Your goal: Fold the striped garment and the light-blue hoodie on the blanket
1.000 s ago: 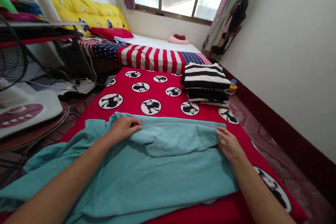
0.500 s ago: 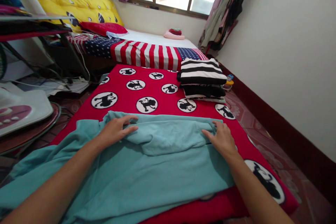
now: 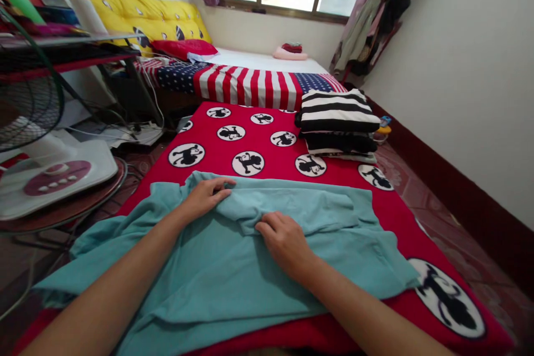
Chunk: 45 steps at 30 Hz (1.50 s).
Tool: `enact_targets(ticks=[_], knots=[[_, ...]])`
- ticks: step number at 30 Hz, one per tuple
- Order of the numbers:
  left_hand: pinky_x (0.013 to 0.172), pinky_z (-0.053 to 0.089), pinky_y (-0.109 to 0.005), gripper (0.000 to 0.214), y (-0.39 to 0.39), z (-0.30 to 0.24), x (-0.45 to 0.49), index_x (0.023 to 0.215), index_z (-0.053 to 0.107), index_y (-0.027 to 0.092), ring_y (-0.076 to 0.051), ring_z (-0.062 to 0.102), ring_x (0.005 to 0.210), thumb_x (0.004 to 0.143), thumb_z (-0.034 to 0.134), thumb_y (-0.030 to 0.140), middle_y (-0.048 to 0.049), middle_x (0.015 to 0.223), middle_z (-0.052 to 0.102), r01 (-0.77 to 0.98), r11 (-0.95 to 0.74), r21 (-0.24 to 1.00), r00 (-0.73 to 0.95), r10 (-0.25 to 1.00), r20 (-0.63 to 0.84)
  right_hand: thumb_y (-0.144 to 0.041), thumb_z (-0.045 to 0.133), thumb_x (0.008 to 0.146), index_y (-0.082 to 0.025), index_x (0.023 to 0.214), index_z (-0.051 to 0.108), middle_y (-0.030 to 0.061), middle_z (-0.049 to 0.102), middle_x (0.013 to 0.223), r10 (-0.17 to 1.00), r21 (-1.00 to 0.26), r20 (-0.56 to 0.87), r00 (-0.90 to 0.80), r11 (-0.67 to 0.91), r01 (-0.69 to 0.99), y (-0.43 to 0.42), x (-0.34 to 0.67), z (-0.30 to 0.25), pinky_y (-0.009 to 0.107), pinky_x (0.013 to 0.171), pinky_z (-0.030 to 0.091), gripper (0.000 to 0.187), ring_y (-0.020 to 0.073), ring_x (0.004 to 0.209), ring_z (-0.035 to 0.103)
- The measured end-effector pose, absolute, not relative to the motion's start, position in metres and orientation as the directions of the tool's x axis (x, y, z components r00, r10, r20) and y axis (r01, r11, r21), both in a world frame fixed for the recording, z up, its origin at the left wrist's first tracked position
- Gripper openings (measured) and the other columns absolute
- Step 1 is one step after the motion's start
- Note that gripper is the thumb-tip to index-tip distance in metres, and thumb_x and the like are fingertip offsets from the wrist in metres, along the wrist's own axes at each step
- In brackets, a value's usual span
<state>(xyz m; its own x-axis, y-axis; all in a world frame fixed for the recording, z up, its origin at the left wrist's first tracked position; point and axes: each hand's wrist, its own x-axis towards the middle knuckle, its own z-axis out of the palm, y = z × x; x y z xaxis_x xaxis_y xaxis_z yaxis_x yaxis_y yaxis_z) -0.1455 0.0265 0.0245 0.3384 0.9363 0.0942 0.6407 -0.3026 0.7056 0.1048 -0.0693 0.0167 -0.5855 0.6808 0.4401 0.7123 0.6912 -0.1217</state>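
Note:
A teal shirt (image 3: pixel 233 283) lies spread across the red mat, with a rumpled strip of it folded over along the far side. My left hand (image 3: pixel 206 197) rests on the far left part of the cloth, thumb and fingers stretched out with a gap between them. Near the middle, my right hand (image 3: pixel 287 242) has its fingers curled and pinched at the near edge of the folded strip. The shirt's lower right corner flares out over the mat. My forearms cover parts of the cloth.
The red mat (image 3: pixel 212 150) has monkey prints. A stack of folded clothes (image 3: pixel 340 122) sits at its far right. To the left, a fan (image 3: pixel 58 172) stands on a round stool (image 3: pixel 112 183). A bed (image 3: pixel 250 86) lies beyond, and a wall (image 3: pixel 471 67) rises at right.
My right hand has moved left from the shirt's right end to its middle and closed on the fold. The right end of the cloth now spreads further out. My left hand stays near the same spot.

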Motion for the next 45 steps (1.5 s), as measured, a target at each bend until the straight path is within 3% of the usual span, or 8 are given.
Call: enact_targets(ticks=[7,12,17,21,24,28,38,45], knots=[[0.063,0.038,-0.026,0.039,0.042,0.041,-0.146,0.105,0.067,0.019,-0.017,0.055,0.069,0.089,0.043,0.045,-0.0008,0.077,0.065,0.666,-0.328,0.67,0.289,0.942,0.173,-0.007,0.052,0.081,-0.018,0.088,0.062,0.0045,0.064,0.084,0.64,-0.315,0.604,-0.475,0.739,0.595,-0.063,0.127,0.044,0.031,0.074,0.042,0.017,0.017,0.08,0.056],[0.07,0.042,-0.029,0.038,0.045,0.047,-0.14,0.094,0.071,0.022,-0.023,0.063,0.082,0.086,0.045,0.049,-0.0046,0.087,0.072,0.812,-0.285,0.51,0.273,0.957,0.1,-0.015,0.06,0.081,-0.021,0.086,0.065,0.0033,0.065,0.087,0.716,-0.386,0.387,-0.581,0.698,0.603,-0.074,0.139,0.041,0.033,0.077,0.043,0.009,0.0174,0.082,0.059],[0.069,0.042,-0.031,0.041,0.033,0.046,-0.132,0.094,0.07,0.024,-0.025,0.065,0.087,0.085,0.046,0.057,-0.0057,0.095,0.073,0.912,-0.215,0.349,0.177,0.974,0.139,-0.031,0.06,0.087,-0.021,0.1,0.066,0.0104,0.063,0.109,0.875,-0.423,0.475,-0.093,0.319,0.848,-0.055,0.199,0.036,0.042,0.091,0.045,0.018,0.0251,0.104,0.057],[0.066,0.042,-0.032,0.041,0.029,0.038,-0.127,0.098,0.069,0.026,-0.027,0.066,0.082,0.078,0.054,0.059,-0.0043,0.088,0.073,0.913,-0.187,0.362,0.182,0.982,0.047,-0.034,0.068,0.079,-0.016,0.12,0.061,0.014,0.064,0.111,0.928,-0.367,0.303,0.214,-0.094,0.926,-0.036,0.25,0.031,0.046,0.087,0.048,0.046,0.0303,0.102,0.06],[0.07,0.043,-0.033,0.035,0.029,0.036,-0.122,0.093,0.069,0.027,-0.026,0.066,0.083,0.079,0.053,0.054,-0.003,0.089,0.073,0.868,-0.266,0.42,0.259,0.963,0.075,-0.028,0.067,0.077,-0.017,0.111,0.066,0.0103,0.069,0.104,0.961,-0.453,0.188,0.202,-0.098,0.886,-0.03,0.263,0.032,0.041,0.084,0.05,0.036,0.0266,0.095,0.064],[0.077,0.045,-0.033,0.035,0.027,0.041,-0.11,0.093,0.068,0.025,-0.024,0.065,0.087,0.085,0.048,0.053,-0.0032,0.097,0.072,0.818,-0.366,0.444,0.262,0.924,0.279,-0.027,0.062,0.078,-0.02,0.093,0.07,0.0058,0.072,0.095,0.917,-0.584,0.33,0.226,0.01,0.812,-0.029,0.272,0.043,0.037,0.087,0.049,0.019,0.023,0.091,0.066],[0.102,0.035,-0.048,0.056,0.038,0.031,-0.128,0.122,0.062,0.025,-0.036,0.046,0.124,0.078,0.059,0.06,-0.0133,0.133,0.055,0.95,-0.282,0.135,0.227,0.919,0.323,-0.059,0.062,0.075,-0.011,0.127,0.055,0.0185,0.064,0.114,0.889,-0.346,0.184,0.419,-0.341,0.874,-0.051,0.332,0.021,0.044,0.084,0.049,0.071,0.032,0.102,0.062],[0.079,0.045,-0.038,0.071,0.045,0.038,-0.164,0.109,0.067,0.02,-0.036,0.062,0.1,0.067,0.057,0.076,-0.014,0.106,0.07,0.968,-0.157,0.195,0.156,0.988,0.017,-0.062,0.069,0.064,-0.015,0.096,0.068,0.0172,0.072,0.096,0.912,-0.437,-0.022,0.409,-0.377,0.817,-0.049,0.326,0.023,0.044,0.077,0.05,0.057,0.0361,0.09,0.067]])
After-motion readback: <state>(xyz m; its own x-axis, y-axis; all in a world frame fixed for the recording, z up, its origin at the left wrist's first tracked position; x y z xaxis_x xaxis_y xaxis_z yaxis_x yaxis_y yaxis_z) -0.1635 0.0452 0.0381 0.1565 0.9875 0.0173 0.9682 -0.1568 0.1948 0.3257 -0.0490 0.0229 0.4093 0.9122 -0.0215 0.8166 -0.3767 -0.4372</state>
